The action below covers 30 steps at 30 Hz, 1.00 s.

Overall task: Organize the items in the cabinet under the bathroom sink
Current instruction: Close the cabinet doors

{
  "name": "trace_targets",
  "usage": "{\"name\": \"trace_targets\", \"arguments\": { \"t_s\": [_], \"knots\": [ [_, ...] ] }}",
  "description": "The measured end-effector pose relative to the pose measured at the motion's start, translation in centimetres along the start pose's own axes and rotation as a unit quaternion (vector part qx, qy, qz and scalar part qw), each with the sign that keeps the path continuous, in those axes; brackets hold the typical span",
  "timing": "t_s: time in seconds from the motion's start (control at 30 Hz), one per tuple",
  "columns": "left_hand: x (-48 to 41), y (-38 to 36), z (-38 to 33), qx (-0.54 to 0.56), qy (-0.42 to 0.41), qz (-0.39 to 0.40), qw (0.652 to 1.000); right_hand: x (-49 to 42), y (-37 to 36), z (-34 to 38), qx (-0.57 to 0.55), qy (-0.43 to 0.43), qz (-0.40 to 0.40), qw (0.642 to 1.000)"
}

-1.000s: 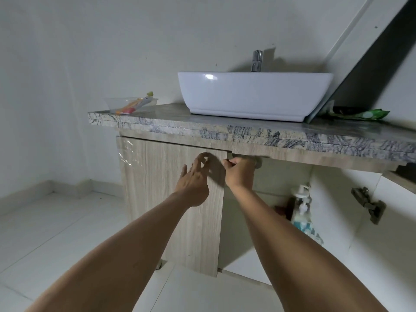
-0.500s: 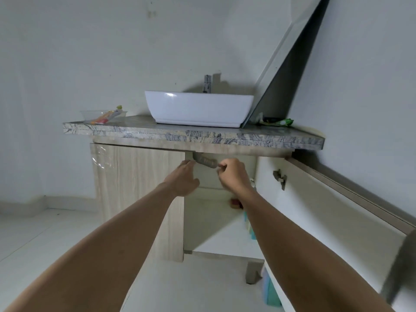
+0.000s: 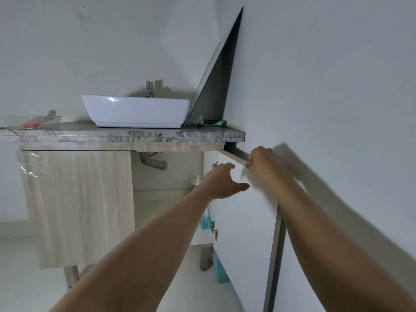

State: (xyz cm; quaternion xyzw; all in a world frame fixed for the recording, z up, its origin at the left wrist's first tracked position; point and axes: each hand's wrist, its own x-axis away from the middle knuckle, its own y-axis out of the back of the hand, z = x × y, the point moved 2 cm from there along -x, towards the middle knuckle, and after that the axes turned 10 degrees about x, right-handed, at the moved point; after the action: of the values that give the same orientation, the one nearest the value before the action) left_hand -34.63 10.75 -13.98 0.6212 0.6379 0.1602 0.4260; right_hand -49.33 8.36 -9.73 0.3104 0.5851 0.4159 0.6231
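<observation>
The right cabinet door [image 3: 245, 221] is swung wide open, its white inner face towards me. My right hand [image 3: 263, 162] grips the door's top edge. My left hand [image 3: 221, 181] hovers in front of the door's inner face, fingers spread, holding nothing. The left door [image 3: 76, 203] is closed. Inside the open cabinet [image 3: 166, 199] I see a grey drain pipe [image 3: 154, 163], a white pump top [image 3: 197, 180] and a blue bottle [image 3: 206, 218], both partly hidden by my left arm.
A white basin [image 3: 137, 111] with a tap [image 3: 149, 88] sits on the marble counter [image 3: 126, 136]. A clear tray with toothpaste [image 3: 33, 121] is on its left end, a green packet [image 3: 213, 122] on its right. A mirror panel [image 3: 216, 75] leans against the wall. A teal object [image 3: 221, 271] stands on the floor.
The right door has swung further open towards the right wall. My right hand moved right along with its top edge, and my left hand left the cabinet opening and followed to the right.
</observation>
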Motion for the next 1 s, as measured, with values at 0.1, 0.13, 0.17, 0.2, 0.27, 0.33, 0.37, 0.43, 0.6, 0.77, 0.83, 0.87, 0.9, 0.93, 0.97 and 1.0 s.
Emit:
{"name": "trace_targets", "arguments": {
  "t_s": [0.1, 0.13, 0.17, 0.2, 0.27, 0.33, 0.37, 0.43, 0.6, 0.77, 0.83, 0.87, 0.9, 0.93, 0.97, 1.0],
  "knots": [
    [0.8, -1.7, -3.9, 0.004, -0.027, 0.035, 0.999, 0.9, 0.2, -2.1, -0.011, -0.026, 0.044, 0.999],
    [0.9, -2.2, -4.9, 0.008, -0.030, 0.045, 0.999, 1.0, 0.2, -2.6, -0.022, -0.033, 0.052, 0.998],
    [1.0, -2.5, -5.7, 0.012, -0.029, 0.052, 0.998, 1.0, 0.2, -2.9, -0.033, -0.035, 0.062, 0.997],
    [1.2, -2.7, -6.3, 0.016, -0.030, 0.056, 0.998, 0.8, 0.3, -3.2, -0.048, -0.035, 0.073, 0.996],
    [1.4, -2.8, -6.8, 0.021, -0.035, 0.055, 0.998, 0.5, 0.5, -3.4, -0.070, -0.044, 0.085, 0.993],
    [1.2, -2.7, -6.4, 0.022, -0.033, 0.048, 0.998, 0.0, 0.8, -3.3, -0.090, -0.053, 0.076, 0.992],
    [1.1, -2.5, -6.0, 0.024, -0.031, 0.046, 0.998, -0.2, 0.9, -3.2, -0.097, -0.057, 0.077, 0.991],
    [1.2, -1.8, -5.3, 0.037, -0.032, 0.046, 0.998, -0.5, 1.0, -2.7, -0.096, -0.056, 0.091, 0.990],
    [1.7, 1.1, -2.8, 0.044, -0.025, 0.081, 0.995, -1.9, 0.1, -0.6, -0.152, -0.010, 0.107, 0.982],
    [2.5, 5.2, 1.0, 0.077, 0.022, 0.098, 0.992, -0.8, -0.6, 4.0, -0.303, 0.027, 0.164, 0.938],
    [3.0, 7.1, 2.2, 0.053, 0.026, 0.083, 0.995, -0.3, -1.2, 5.8, -0.348, 0.031, 0.176, 0.920],
    [3.2, 8.1, 2.8, 0.031, 0.030, 0.079, 0.996, -0.3, -1.6, 6.6, -0.360, 0.040, 0.172, 0.916],
    [3.3, 9.0, 3.5, 0.005, 0.035, 0.077, 0.996, -0.3, -2.2, 7.5, -0.369, 0.052, 0.169, 0.913],
    [3.3, 9.9, 4.2, -0.028, 0.041, 0.075, 0.996, -0.5, -2.8, 8.4, -0.374, 0.067, 0.167, 0.910],
    [3.3, 10.6, 5.1, -0.063, 0.052, 0.071, 0.994, -0.7, -3.5, 9.4, -0.372, 0.085, 0.163, 0.910],
    [3.2, 11.4, 6.3, -0.086, 0.065, 0.062, 0.992, -1.1, -4.4, 10.5, -0.358, 0.106, 0.151, 0.915]
  ]
}}
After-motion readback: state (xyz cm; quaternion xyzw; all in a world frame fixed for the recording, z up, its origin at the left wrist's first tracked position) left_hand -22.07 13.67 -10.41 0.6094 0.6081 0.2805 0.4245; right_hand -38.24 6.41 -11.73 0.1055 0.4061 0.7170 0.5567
